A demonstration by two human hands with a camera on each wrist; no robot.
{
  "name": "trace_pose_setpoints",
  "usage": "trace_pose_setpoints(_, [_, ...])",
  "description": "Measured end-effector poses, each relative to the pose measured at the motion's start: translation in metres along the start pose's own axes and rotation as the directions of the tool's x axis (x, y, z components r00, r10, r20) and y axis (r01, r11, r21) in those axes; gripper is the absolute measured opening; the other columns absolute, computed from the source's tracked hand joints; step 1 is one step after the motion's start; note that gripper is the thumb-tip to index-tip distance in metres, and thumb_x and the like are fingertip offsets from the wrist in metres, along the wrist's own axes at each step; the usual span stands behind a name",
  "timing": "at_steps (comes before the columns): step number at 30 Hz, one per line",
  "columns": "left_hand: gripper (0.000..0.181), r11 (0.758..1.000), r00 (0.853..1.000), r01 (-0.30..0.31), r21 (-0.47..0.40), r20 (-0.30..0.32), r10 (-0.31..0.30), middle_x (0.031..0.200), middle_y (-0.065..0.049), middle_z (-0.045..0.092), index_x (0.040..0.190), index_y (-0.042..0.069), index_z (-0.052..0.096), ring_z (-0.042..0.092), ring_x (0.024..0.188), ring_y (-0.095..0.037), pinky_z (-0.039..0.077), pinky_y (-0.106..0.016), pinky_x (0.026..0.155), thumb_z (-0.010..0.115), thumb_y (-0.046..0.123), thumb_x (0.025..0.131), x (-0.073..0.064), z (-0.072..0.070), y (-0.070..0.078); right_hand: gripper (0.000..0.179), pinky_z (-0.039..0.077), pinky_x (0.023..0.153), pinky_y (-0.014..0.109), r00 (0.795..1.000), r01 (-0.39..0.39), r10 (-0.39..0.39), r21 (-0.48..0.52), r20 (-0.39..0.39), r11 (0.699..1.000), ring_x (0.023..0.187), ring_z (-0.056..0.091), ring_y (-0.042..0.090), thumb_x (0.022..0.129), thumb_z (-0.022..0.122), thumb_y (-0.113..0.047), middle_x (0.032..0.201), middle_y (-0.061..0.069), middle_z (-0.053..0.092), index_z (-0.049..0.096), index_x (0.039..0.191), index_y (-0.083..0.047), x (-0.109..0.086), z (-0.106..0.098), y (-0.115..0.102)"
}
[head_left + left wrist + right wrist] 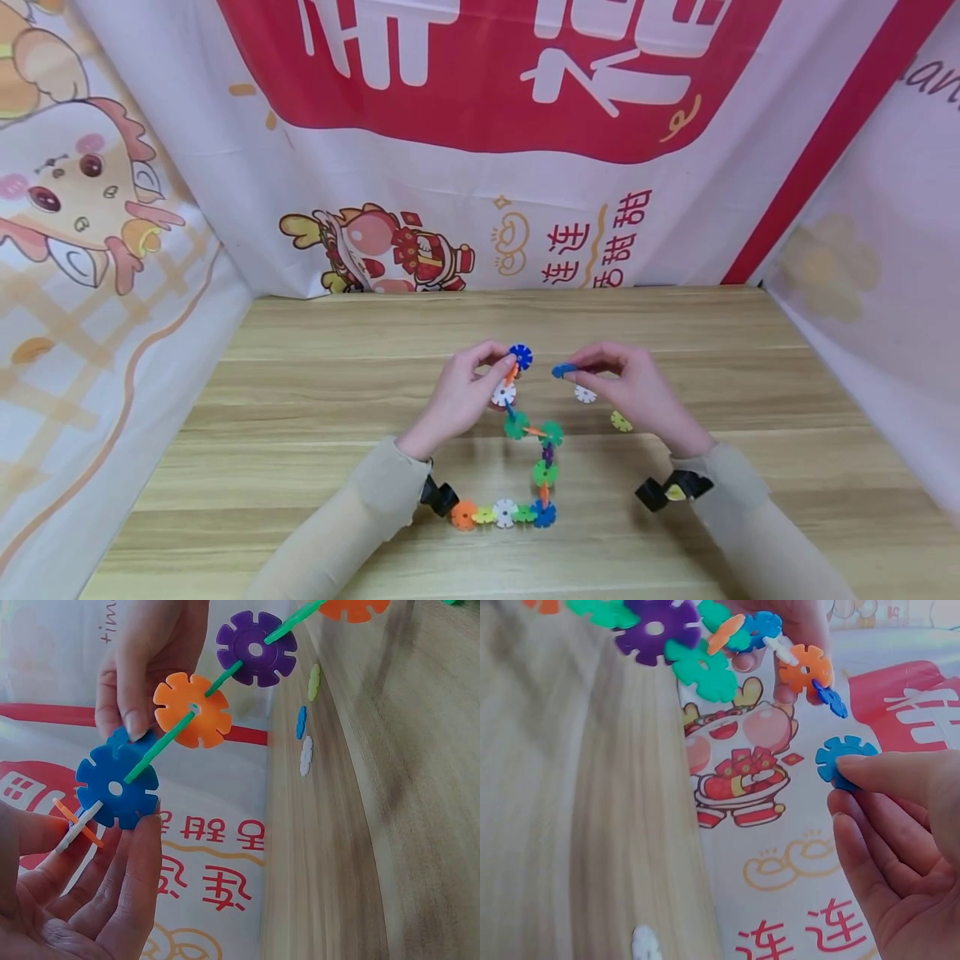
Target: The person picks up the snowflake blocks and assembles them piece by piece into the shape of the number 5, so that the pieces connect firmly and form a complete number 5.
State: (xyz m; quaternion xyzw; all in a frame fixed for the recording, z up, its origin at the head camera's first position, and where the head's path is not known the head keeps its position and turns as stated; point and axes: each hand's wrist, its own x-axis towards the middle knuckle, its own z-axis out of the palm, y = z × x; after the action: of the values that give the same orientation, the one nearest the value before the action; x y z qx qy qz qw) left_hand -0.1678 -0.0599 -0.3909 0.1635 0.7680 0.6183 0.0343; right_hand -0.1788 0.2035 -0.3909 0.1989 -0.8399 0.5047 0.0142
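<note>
A chain of slotted plastic snowflake discs in many colours runs up from the table toward the left hand (467, 387). Near its upper end, the left hand (90, 892) pinches the chain around a white disc (504, 395) and an orange disc (805, 669). A dark blue disc (520, 357) forms the tip, just past the left thumb. Between thumb and fingers the right hand (637, 387) pinches a lighter blue disc (844, 759), a short gap to the right of that tip. A purple disc (256, 649) and a green disc (551, 433) sit further down the chain.
Loose discs lie on the wooden table (322, 375) around the right hand: a white disc (585, 394), a yellow disc (621, 421) and a blue disc (301, 722). Printed cloth (480, 183) walls the back and sides. Each wrist wears a black camera.
</note>
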Motion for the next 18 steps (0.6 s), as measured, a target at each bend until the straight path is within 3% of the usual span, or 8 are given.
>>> trace_pose_setpoints(18, [0.017, 1.000, 1.000, -0.003, -0.003, 0.009, 0.003, 0.105, -0.010, 0.063, 0.110, 0.008, 0.069, 0.067, 0.071, -0.024, 0.062, -0.042, 0.061, 0.057, 0.019, 0.107, 0.001, 0.001, -0.001, 0.009, 0.058, 0.086, 0.039, 0.983, 0.168, -0.159, 0.093, -0.094, 0.981, 0.092, 0.070, 0.019, 0.093, 0.077, -0.010, 0.099, 0.000, 0.075, 0.077, 0.102, -0.010, 0.020, 0.020, -0.005])
